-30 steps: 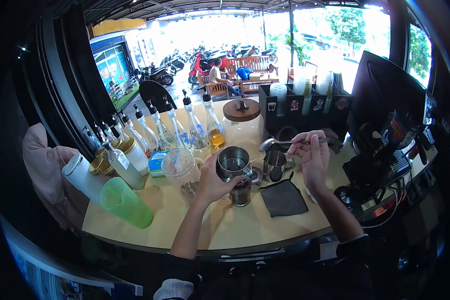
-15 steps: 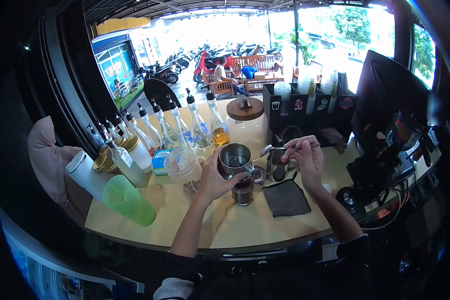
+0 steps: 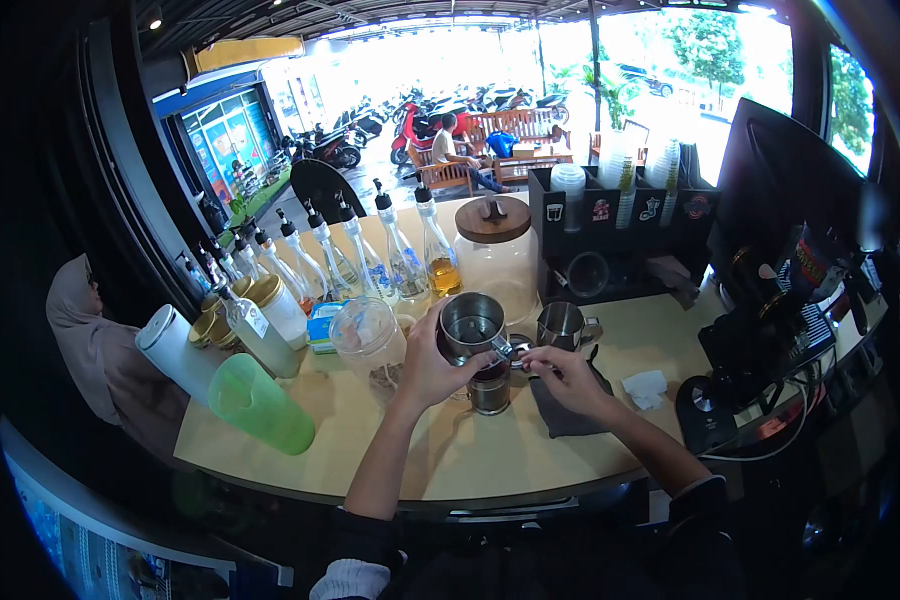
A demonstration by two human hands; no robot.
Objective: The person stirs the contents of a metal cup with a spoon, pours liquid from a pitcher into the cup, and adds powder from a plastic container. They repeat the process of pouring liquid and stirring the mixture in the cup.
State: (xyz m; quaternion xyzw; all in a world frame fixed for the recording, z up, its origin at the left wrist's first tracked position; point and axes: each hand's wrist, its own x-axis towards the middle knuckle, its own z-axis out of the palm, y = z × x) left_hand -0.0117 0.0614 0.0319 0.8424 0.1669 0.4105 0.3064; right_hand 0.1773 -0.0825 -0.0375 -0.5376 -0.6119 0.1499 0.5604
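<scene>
My left hand is wrapped round a steel pitcher, its open mouth facing up toward me. Below the pitcher, a small cup with something dark red near its top stands on the counter. My right hand pinches a spoon close to the pitcher's right side; the fingers cover most of its handle. Another steel pitcher stands just behind my right hand. Partly under that hand lies a dark folded cloth. A clear plastic jar sits left of my left hand.
Pump-top syrup bottles line the back left, beside a wooden-lidded glass jar. A green pitcher stands at front left. A black cup holder is behind; crumpled tissue and a dark machine are right. A person stands left.
My right hand has come down and left with the spoon, from above the rear pitcher to beside the held pitcher. The left hand stays on its pitcher.
</scene>
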